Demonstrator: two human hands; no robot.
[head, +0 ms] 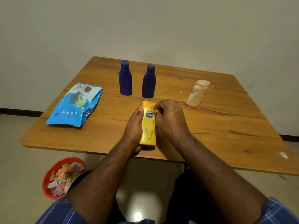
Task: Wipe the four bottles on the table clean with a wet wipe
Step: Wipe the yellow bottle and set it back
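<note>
The yellow bottle [148, 126] lay between both hands near the table's [226, 126] front edge, its long axis pointing away from the person, cap toward the two blue bottles [125, 80] beyond it. The left hand [135, 126] gripped its smooth plastic side; the right hand [169, 118] curled against the other side by the cap, any wipe hidden. The pale, waisted bottle [196, 94] stood right of it, the glossy wipes pack [76, 105] left.

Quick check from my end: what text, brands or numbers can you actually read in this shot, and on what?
"Vaseline": blue oval on the yellow bottle, held between both hands.
"mee": dark tab on the blue wipes pack; the smaller word above it is blurred.
"12", uncertain: small circle near the pack's lower left corner.
Other pack print: too small to read.
Blue bottles and beige bottle: no readable text.
</note>
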